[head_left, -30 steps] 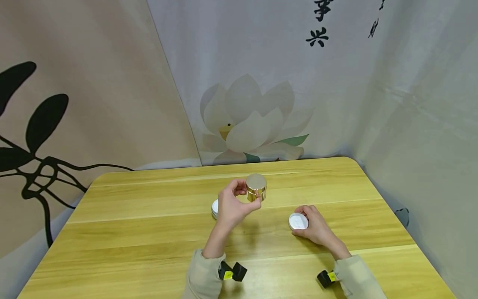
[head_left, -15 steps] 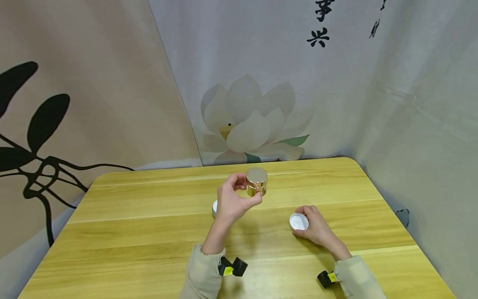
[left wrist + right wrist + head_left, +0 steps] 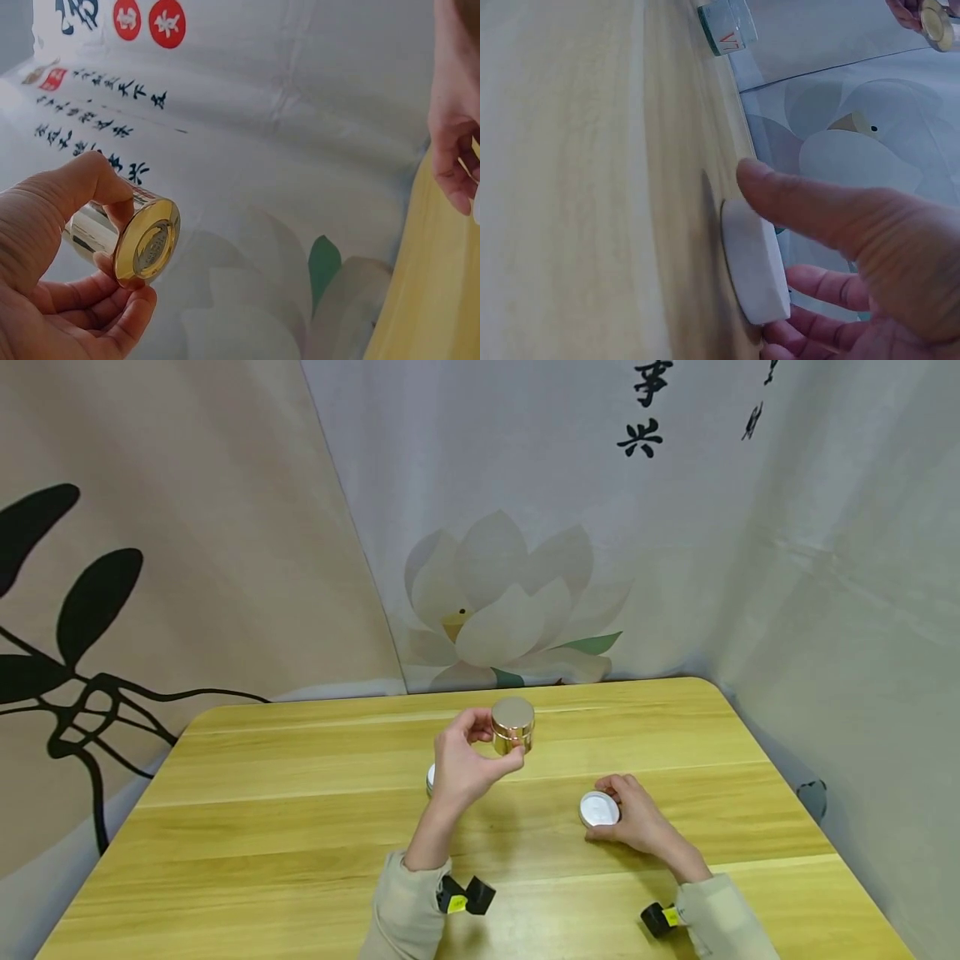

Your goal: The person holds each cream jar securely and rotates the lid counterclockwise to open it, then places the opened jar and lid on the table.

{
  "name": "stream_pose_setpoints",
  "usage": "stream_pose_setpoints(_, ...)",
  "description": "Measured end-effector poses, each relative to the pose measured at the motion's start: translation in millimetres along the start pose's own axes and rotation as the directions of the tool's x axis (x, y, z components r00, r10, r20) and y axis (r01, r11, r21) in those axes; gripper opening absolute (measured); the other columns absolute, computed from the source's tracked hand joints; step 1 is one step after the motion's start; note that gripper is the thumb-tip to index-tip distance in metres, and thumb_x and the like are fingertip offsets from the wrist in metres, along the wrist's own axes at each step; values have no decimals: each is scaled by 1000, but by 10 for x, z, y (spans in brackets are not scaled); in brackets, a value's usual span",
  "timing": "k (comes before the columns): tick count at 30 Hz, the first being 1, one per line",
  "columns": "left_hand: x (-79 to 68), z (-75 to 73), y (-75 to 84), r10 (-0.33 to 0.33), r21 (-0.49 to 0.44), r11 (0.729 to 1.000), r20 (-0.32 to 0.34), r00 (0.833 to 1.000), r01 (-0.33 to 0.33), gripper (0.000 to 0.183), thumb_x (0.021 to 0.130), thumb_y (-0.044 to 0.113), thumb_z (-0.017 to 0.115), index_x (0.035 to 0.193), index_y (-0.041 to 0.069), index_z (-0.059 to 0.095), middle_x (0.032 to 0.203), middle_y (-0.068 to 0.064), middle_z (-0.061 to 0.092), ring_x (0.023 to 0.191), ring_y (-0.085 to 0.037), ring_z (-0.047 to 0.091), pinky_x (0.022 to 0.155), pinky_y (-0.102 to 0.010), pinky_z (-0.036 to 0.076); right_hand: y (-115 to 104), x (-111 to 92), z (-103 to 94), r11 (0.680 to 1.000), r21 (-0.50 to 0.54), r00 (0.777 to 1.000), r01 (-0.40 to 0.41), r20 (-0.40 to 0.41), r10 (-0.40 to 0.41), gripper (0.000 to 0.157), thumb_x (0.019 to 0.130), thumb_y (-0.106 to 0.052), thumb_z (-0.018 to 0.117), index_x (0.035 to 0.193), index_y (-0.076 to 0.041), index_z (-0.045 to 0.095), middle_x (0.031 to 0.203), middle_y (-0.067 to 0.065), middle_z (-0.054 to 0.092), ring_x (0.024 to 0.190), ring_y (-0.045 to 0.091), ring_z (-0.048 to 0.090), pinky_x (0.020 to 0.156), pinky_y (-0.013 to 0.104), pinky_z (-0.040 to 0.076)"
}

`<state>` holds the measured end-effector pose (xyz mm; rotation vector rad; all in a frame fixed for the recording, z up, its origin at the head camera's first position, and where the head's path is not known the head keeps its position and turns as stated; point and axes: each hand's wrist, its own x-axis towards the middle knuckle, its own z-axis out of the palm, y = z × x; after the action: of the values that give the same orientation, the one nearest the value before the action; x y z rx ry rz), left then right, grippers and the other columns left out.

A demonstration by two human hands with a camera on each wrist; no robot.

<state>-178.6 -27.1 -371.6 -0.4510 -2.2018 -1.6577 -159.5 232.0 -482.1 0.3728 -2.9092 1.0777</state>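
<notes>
we face a yellow wood-grain table (image 3: 262, 827) and printed cloth (image 3: 525, 452).
behind the table's rounded far corners, we see a beige panel (image 3: 225, 585) meet a greyish-white one along a slanting seam (image 3: 354, 527). on the beige we find a black leafy branch (image 3: 99, 602); on the paler side, a lotus (image 3: 502, 602) with a green leaf (image 3: 595, 643), and black characters (image 3: 640, 437) above. the left wrist view shows us two red discs (image 3: 166, 22).

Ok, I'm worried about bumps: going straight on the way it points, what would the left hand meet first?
Beyond the gold jar it holds, the left hand would likely meet the lotus-printed cloth backdrop first, past the far edge of the table; depth is hard to judge.
</notes>
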Motion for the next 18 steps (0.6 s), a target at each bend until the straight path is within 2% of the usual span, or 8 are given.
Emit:
stream_pose_setpoints(4,-4,-12,-5,4,11,1000,-1,1000,-4,35,62,9,76,93,-1,63,83,-10,62,75,-32,57,70,-31,48,-19,6,-8,1000,-5,999,17,-28,-17,58,66,-22,85,110,4,56,101,13,53,90,27,53,78,42,46)
stream_pose_setpoints(11,-6,-19,-9,8,14,1000,2,1000,-8,35,62,9,76,93,-1,64,82,-9,62,74,-28,56,70,-31,48,-118,45,-54,995,21,985,102,-142,-98,43,73,-9,79,108,4,58,99,16,56,90,32,56,78,45,49)
stream_pose_setpoints(18,-1,-16,-24,7,29,1000,5,1000,-7,35,62,9,76,93,0,64,83,-8,63,73,-22,57,70,-31,49,-309,87,-173,985,45,965,165,-213,-151,34,76,-4,74,106,2,59,97,9,57,88,30,56,75,43,50)
